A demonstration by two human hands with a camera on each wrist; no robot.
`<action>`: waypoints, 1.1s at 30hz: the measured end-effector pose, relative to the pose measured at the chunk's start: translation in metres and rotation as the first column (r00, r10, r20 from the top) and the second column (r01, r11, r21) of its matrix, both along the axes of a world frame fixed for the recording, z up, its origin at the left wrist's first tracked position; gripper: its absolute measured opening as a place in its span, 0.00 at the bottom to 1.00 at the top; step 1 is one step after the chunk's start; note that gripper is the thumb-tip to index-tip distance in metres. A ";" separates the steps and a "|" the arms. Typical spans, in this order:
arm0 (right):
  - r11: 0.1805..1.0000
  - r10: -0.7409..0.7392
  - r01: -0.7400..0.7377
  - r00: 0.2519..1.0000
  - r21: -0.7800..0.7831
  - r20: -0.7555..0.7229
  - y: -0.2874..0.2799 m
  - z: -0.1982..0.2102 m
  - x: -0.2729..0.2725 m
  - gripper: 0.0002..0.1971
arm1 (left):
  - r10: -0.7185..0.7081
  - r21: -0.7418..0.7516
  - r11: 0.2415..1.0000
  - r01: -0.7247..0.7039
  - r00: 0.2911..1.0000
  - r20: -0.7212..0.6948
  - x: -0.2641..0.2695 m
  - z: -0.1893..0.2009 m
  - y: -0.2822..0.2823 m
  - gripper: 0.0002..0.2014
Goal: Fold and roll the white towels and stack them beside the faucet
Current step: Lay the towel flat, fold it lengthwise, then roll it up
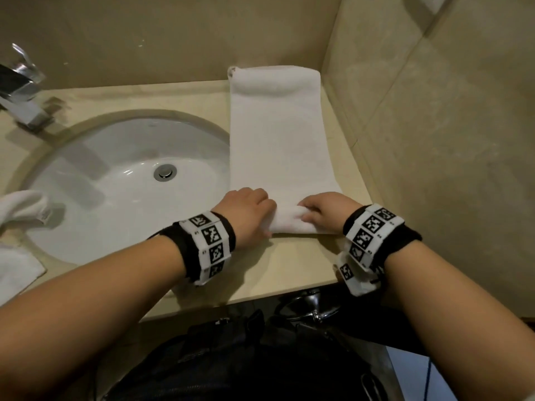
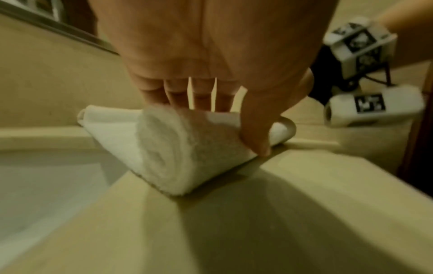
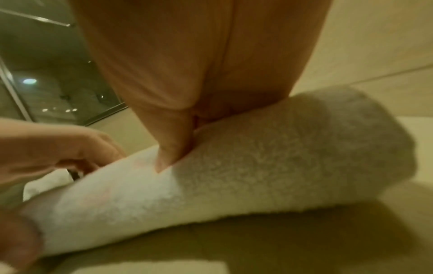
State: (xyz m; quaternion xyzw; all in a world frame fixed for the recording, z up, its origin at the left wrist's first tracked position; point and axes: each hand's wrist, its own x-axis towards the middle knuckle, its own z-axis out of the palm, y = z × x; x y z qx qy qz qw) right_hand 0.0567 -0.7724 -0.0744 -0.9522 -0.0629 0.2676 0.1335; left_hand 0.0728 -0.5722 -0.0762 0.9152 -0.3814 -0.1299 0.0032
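A long white towel lies folded into a strip on the beige counter, right of the sink, its far end running up the back wall. Its near end is rolled into a thick roll. My left hand grips the roll's left part, fingers over the top and thumb at the near side. My right hand grips its right part, thumb pressed into the terry. The chrome faucet stands at the far left behind the basin.
The white oval sink basin fills the left of the counter. Another white towel hangs over the sink's left rim, with more white cloth below it. A tiled wall closes in on the right. A dark bag sits below the counter edge.
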 end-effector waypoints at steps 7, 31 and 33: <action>0.989 0.124 -0.092 0.938 -0.112 0.323 0.001 -0.003 -0.030 0.27 | 0.055 0.038 0.998 -0.051 0.993 -0.105 0.006 0.003 -0.007 0.17; 0.998 0.035 -0.035 0.999 0.055 0.014 0.001 -0.002 -0.004 0.20 | -0.099 0.049 0.994 0.095 0.991 0.086 0.003 -0.016 0.008 0.38; 0.996 0.029 -0.025 0.999 0.081 -0.044 0.000 -0.001 0.001 0.22 | -0.076 0.044 0.996 0.072 0.994 0.083 0.007 -0.017 0.006 0.34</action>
